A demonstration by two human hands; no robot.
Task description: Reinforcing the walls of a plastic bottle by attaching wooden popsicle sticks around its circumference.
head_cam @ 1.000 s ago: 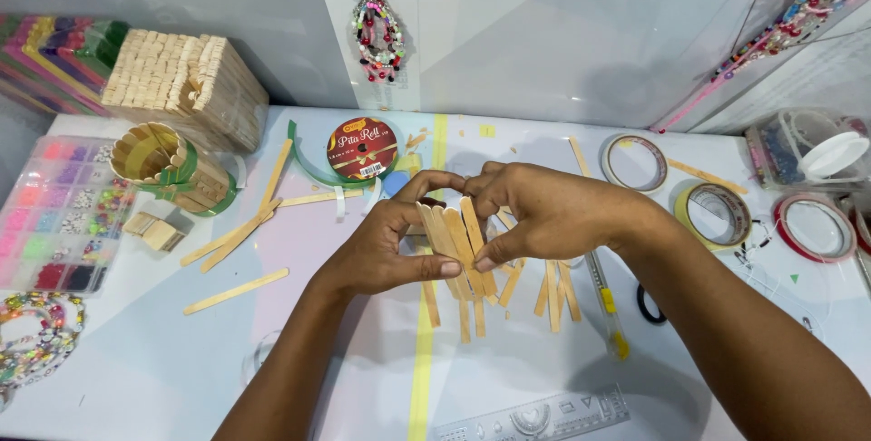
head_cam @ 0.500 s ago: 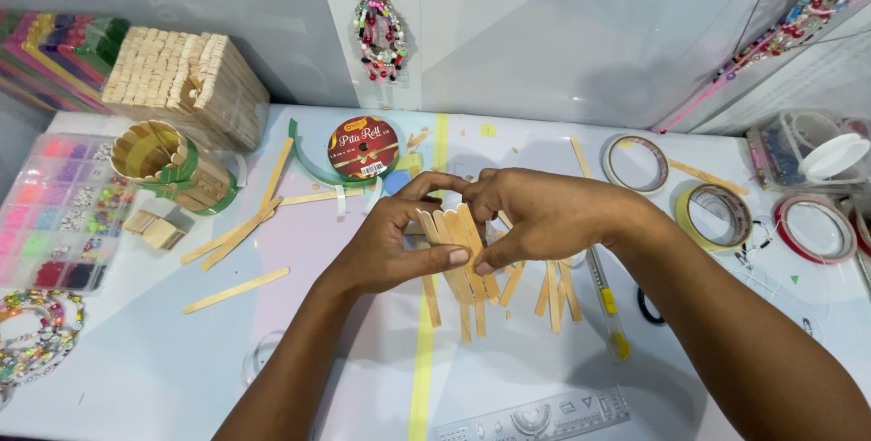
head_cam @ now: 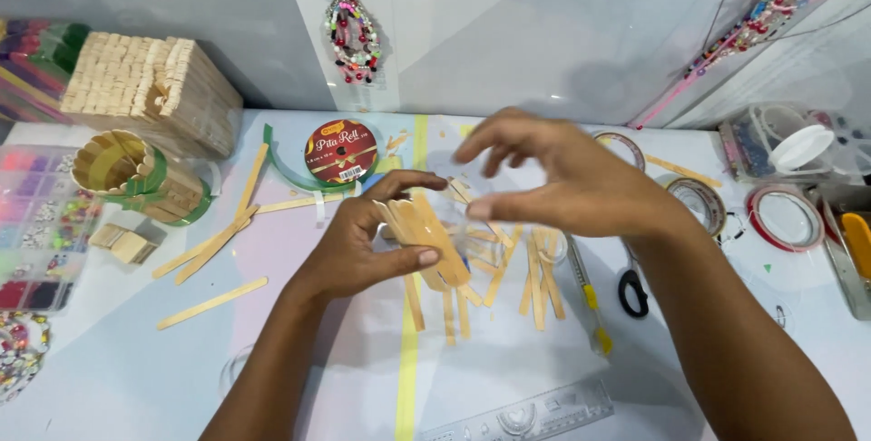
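The left hand (head_cam: 363, 246) closes thumb and fingers on a small fan of flat pale wooden craft sticks (head_cam: 425, 234), held above the white desk (head_cam: 118, 377). The right hand (head_cam: 567, 182) hovers just beside them, fingers spread and empty. More loose wooden sticks (head_cam: 535, 278) lie below both hands. Far left of the left hand, a clear compartmented plastic box (head_cam: 36, 223) holds coloured beads sorted by colour.

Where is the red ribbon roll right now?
In the head view, the red ribbon roll lies flat on the table toward the back, left of centre, just beyond the left hand and right of the green-banded stick cylinder.
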